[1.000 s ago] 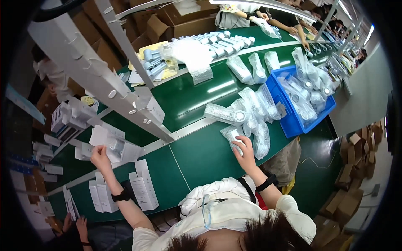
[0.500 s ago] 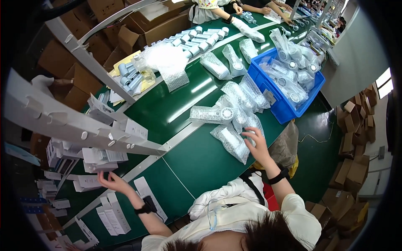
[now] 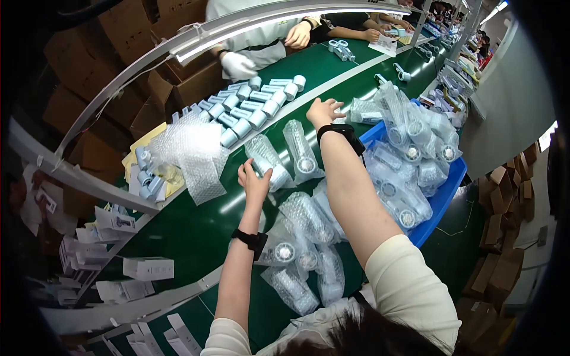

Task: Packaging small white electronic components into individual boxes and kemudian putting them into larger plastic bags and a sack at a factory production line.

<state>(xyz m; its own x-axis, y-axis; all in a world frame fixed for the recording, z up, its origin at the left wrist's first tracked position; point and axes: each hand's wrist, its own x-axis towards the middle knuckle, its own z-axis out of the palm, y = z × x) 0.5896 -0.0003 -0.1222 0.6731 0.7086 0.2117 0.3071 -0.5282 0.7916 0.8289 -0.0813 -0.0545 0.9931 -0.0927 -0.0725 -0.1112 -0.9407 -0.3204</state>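
My left hand (image 3: 255, 183) has its fingers apart at the near edge of a bubble-wrap bag (image 3: 265, 155) with a pale blue device inside. Whether the fingertips touch the bag I cannot tell. Stretched farther over the table, my right hand (image 3: 324, 111) is open, fingers spread, beside another bubble-wrapped device (image 3: 366, 111). Between my arms stands one more bagged device (image 3: 301, 155) with a round grille-like end. A heap of such bags (image 3: 306, 219) lies nearer to me, partly behind my right forearm.
A blue crate (image 3: 440, 199) full of bagged devices stands at the right. Rows of unwrapped pale blue devices (image 3: 252, 113) and bubble-wrap sheets (image 3: 193, 148) lie far left. White boxes (image 3: 148, 268) are at the left. A co-worker's gloved hand (image 3: 238, 65) is across the table.
Both my hands have moved far forward: the left from the white boxes to a bagged device, the right from the near heap past the bags. My view has shifted. A co-worker opposite has come closer.
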